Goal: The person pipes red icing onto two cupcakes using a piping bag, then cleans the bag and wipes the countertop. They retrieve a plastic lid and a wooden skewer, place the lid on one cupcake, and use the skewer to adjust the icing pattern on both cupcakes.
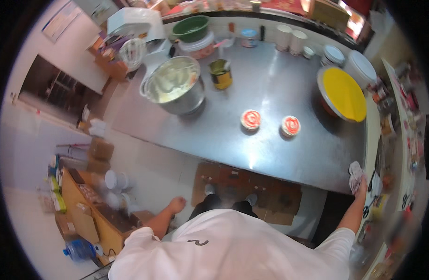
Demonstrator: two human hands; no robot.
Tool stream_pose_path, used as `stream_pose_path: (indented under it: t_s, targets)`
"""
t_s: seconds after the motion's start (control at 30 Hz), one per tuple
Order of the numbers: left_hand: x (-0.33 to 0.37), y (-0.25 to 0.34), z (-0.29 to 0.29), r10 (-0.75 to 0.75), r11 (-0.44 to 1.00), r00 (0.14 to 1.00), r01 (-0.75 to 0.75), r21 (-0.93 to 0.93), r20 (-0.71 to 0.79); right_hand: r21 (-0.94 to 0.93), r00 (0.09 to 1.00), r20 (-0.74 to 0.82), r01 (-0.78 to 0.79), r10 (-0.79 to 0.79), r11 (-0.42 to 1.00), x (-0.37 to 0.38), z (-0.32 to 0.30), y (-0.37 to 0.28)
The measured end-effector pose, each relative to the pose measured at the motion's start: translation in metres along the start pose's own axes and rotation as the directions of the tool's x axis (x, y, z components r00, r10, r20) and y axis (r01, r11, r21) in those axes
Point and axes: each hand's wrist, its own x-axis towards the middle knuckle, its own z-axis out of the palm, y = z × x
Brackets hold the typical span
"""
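Head view: cloth (354,170) touches metal table (214,140) (cardboard (280,198) below).

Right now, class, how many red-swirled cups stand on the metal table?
2. The left cup stands near the middle of the table; the right cup is apart from it, toward the yellow-topped bowl, which could hide another.

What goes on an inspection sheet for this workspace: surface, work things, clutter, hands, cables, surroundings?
Surface: metal table, shiny, reflecting light.
Work things: white cloth at the table's near right corner; two red-swirled cups standing on it.
Clutter: mixing bowl with pale contents, open can, yellow-topped bowl.
Hands: right hand grips the cloth; left hand off the table, finger position unclear.
Cables: dark cord-like loop near the blue jug.
Surroundings: cardboard underfoot, crowded shelf at right.
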Motion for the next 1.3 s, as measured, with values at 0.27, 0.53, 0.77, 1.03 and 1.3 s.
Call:
stream_pose_path:
  t_s: [0.27,0.53,0.77,1.03,1.3]
  targets:
    - [-0.086,-0.113,0.001,-0.267,0.909,0.959,0.216,-0.356,-0.098,-0.444,0.729,-0.176,0.541,-0.662,0.714,-0.173,0.18,0.049]
    - [-0.045,-0.172,-0.098,-0.215,0.845,0.95,0.064,-0.531,-0.226,-0.012,0.559,0.78,0.464,-0.282,0.886,-0.493,0.528,0.076]
    - [0.015,-0.052,-0.285,0.146,0.752,0.875,-0.401,-0.524,-0.461,0.341,0.779,0.549,0.122,-0.303,0.932,-0.48,0.679,-0.021]
    - [0.032,0.023,-0.378,0.309,0.723,0.849,-0.502,-0.475,-0.428,0.282,0.707,0.632,0.172,-0.318,0.944,-0.507,0.673,-0.017]
    - [0.075,0.059,-0.44,0.325,0.796,0.877,-0.455,-0.398,-0.353,-0.388,0.636,0.648,0.749,-0.419,0.537,-0.568,0.701,-0.101]
